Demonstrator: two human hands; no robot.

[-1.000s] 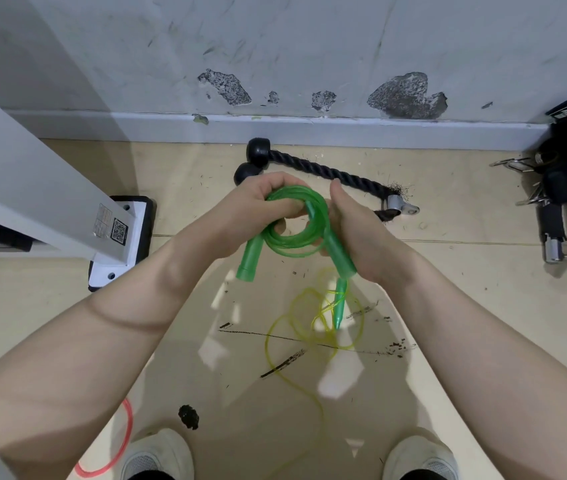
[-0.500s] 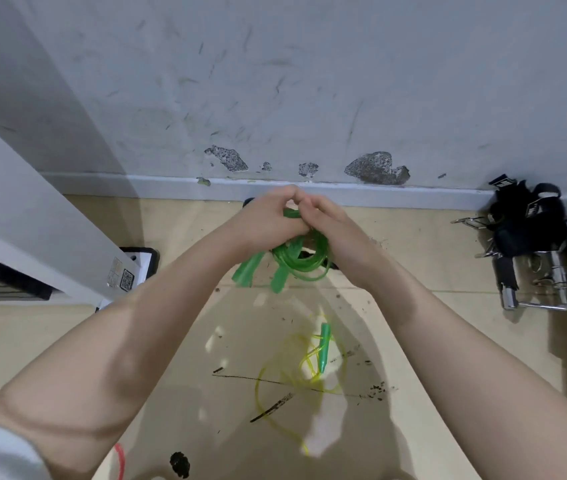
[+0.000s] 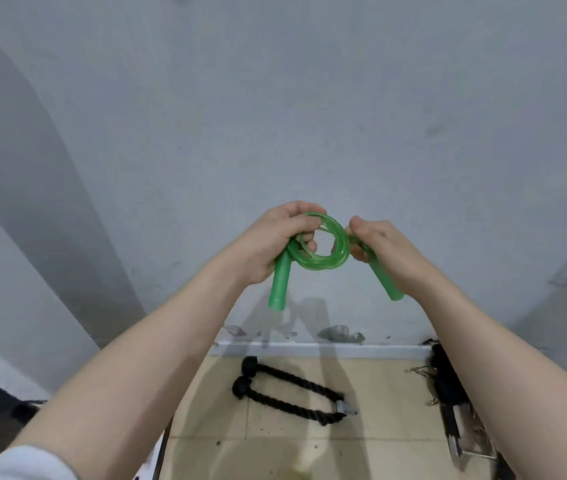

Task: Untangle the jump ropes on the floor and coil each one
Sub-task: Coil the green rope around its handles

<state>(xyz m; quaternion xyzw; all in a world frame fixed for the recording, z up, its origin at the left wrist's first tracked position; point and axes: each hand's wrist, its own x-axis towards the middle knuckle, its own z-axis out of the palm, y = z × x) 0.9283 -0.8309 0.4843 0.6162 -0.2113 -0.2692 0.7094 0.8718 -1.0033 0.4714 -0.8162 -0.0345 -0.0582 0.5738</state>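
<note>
Two forearms are being extended from the bottom corners toward the centre. A green jump rope (image 3: 323,249), wound into a small coil, is being held up in front of the grey wall (image 3: 275,116). Its coil is being gripped by the left hand (image 3: 275,244) at 9 o'clock, one handle hanging below. The other handle is being grasped by the right hand (image 3: 382,251) at 3 o'clock. A black rope attachment (image 3: 289,393) is lying on the floor at 6 o'clock, farther off.
</note>
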